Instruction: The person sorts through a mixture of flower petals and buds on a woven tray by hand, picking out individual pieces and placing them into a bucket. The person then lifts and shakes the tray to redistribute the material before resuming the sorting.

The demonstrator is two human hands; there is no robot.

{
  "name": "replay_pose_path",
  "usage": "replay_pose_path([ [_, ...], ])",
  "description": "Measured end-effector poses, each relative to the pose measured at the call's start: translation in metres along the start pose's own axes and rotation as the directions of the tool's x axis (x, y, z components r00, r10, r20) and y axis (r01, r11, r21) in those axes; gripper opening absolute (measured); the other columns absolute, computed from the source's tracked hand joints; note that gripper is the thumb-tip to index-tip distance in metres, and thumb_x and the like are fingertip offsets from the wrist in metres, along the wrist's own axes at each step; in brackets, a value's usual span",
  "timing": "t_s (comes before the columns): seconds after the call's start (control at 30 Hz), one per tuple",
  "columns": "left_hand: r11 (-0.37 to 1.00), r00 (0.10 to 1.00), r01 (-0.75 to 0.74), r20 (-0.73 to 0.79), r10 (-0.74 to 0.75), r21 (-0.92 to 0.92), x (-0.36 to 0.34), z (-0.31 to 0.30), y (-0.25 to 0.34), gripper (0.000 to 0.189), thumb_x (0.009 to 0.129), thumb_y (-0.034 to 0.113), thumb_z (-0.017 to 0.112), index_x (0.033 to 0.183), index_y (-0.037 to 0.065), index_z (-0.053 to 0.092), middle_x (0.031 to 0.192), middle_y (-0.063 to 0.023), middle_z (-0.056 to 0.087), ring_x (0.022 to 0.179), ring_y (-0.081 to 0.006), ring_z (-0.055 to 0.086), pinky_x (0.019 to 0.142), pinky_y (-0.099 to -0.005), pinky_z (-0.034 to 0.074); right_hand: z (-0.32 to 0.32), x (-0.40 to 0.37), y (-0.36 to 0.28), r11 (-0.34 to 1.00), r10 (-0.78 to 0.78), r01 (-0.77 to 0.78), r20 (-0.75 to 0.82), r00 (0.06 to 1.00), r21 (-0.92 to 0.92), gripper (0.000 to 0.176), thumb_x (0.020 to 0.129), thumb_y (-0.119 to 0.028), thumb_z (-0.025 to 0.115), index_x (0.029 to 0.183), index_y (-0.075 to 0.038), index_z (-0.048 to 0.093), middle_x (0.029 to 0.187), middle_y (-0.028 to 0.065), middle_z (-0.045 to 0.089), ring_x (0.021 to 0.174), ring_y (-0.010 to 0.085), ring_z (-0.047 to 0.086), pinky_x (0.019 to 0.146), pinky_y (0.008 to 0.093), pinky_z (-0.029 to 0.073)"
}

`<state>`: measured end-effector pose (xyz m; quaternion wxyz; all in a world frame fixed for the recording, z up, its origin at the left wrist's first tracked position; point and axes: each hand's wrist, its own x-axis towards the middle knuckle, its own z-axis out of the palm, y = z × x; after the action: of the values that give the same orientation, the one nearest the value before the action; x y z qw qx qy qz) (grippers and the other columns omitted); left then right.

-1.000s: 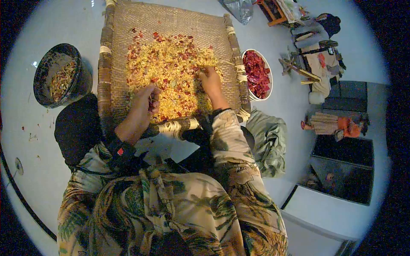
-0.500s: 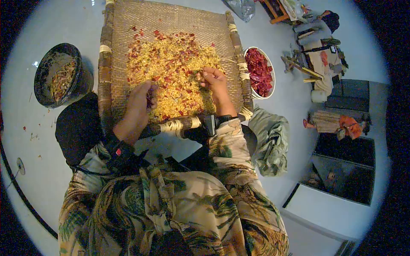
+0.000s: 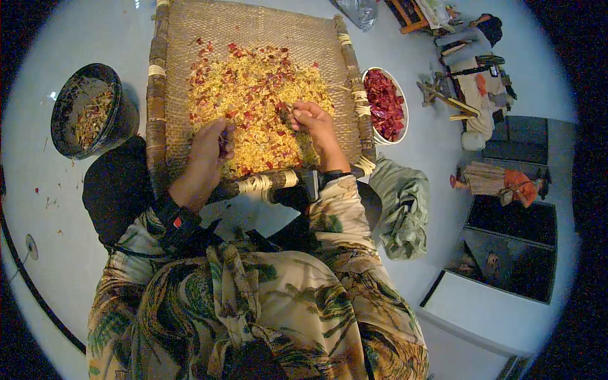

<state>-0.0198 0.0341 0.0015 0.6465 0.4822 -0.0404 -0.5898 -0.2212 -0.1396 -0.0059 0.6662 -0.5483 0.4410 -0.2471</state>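
Observation:
A woven tray (image 3: 253, 20) framed with wooden poles lies in front of me, spread with yellow petals (image 3: 266, 136) mixed with dark red bits (image 3: 247, 117). Over the near left part of the spread, my left hand (image 3: 204, 155) is closed with curled fingers; dark purplish bits show at its fingertips. My right hand (image 3: 315, 126) hovers over the right side of the spread, thumb and forefinger pinched together. Something small and dark shows at that pinch, too small to name. Both wrists are close to the tray's near pole (image 3: 278, 180).
A black bucket (image 3: 117, 120) with dry stalks stands left of the tray. To the right are a white bucket (image 3: 406, 114) of dark red petals and a crumpled green sack (image 3: 402, 209). Farther right, a person (image 3: 478, 35) sits by a table, and another person (image 3: 494, 180) is beyond.
My right hand has shifted slightly left over the petals, still pinched. My left hand has stayed nearly in place.

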Motion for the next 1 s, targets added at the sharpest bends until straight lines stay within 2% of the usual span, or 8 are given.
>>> replay_pose_path([
  [0.07,1.0,1.0,-0.027,0.006,0.027,0.007,-0.004,0.002,0.002,0.024,0.09,0.029,0.049,0.084,0.006,0.055,0.062,0.0009,0.048,0.049,-0.0086,0.044,0.041,-0.0239,0.036,-0.005,0.001,0.003,1.0,-0.008,0.008,0.083,0.997,-0.002,0.01,0.085,-0.013,0.061,0.089,-0.004,0.058,0.076,0.0053,0.06,0.064,0.0119,0.055,0.057,0.0253,0.046],
  [0.17,0.998,1.0,-0.014,0.013,0.013,0.057,-0.013,0.008,0.012,0.024,0.09,0.029,0.049,0.082,0.006,0.055,0.062,0.0005,0.048,0.049,-0.0088,0.044,0.041,-0.0238,0.035,0.0,-0.006,0.0,0.999,0.037,-0.036,-0.007,0.999,0.024,0.012,0.086,-0.016,0.06,0.08,-0.006,0.057,0.071,0.0045,0.058,0.06,0.0114,0.052,0.055,0.0248,0.043],
  [0.37,0.999,1.0,0.014,0.027,-0.012,-0.046,-0.002,0.001,-0.001,0.023,0.09,0.028,0.05,0.081,0.007,0.055,0.062,0.0003,0.048,0.049,-0.0091,0.044,0.041,-0.0239,0.034,0.011,-0.013,-0.017,0.984,0.152,-0.146,-0.052,0.987,0.098,0.013,0.086,-0.018,0.061,0.081,-0.006,0.058,0.068,0.0027,0.058,0.057,0.011,0.051,0.054,0.0238,0.042],
  [0.47,0.992,0.996,-0.065,0.071,0.058,0.105,-0.014,0.006,0.009,0.023,0.09,0.028,0.051,0.081,0.007,0.054,0.063,0.0003,0.048,0.048,-0.0094,0.044,0.04,-0.024,0.034,0.0,-0.007,-0.001,0.931,0.024,-0.03,-0.02,1.0,-0.364,0.015,0.087,-0.02,0.06,0.08,-0.007,0.059,0.067,0.0017,0.057,0.057,0.0105,0.051,0.053,0.0239,0.042],
  [0.57,0.976,0.992,-0.127,0.019,0.126,0.176,-0.014,0.009,0.007,0.024,0.09,0.028,0.05,0.079,0.007,0.054,0.061,0.0002,0.047,0.048,-0.0092,0.043,0.04,-0.0241,0.034,0.007,-0.01,-0.005,0.973,0.055,-0.061,-0.032,0.998,-0.224,0.016,0.087,-0.021,0.06,0.079,-0.007,0.06,0.067,0.0015,0.057,0.058,0.0104,0.052,0.053,0.0244,0.043],
  [0.77,0.997,0.999,0.036,-0.032,-0.034,0.068,-0.018,0.019,0.01,0.026,0.091,0.03,0.048,0.079,0.008,0.055,0.061,0.0001,0.05,0.048,-0.0089,0.045,0.041,-0.0234,0.038,0.037,-0.034,-0.025,0.996,0.072,-0.074,0.064,0.995,0.042,0.016,0.087,-0.021,0.06,0.08,-0.007,0.058,0.07,0.0026,0.059,0.061,0.0113,0.054,0.055,0.0249,0.046],
  [0.87,0.979,0.986,0.09,0.124,-0.114,0.183,-0.011,0.01,0.006,0.028,0.091,0.033,0.048,0.081,0.007,0.056,0.064,0.0002,0.052,0.05,-0.0094,0.048,0.042,-0.023,0.039,0.057,-0.048,-0.034,0.996,0.016,-0.022,0.073,0.997,0.082,0.016,0.087,-0.021,0.06,0.086,-0.006,0.058,0.073,0.0042,0.06,0.063,0.0118,0.056,0.058,0.0246,0.047],
  [1.0,0.977,0.967,0.167,0.17,-0.188,0.131,-0.007,0.01,0.001,0.035,0.091,0.04,0.045,0.083,0.007,0.056,0.066,0.0002,0.053,0.052,-0.0097,0.049,0.043,-0.0237,0.04,0.074,-0.057,-0.036,0.998,-0.064,0.064,0.123,0.99,0.002,0.016,0.088,-0.021,0.059,0.085,-0.005,0.056,0.076,0.0043,0.061,0.068,0.0121,0.058,0.063,0.0258,0.049],
])
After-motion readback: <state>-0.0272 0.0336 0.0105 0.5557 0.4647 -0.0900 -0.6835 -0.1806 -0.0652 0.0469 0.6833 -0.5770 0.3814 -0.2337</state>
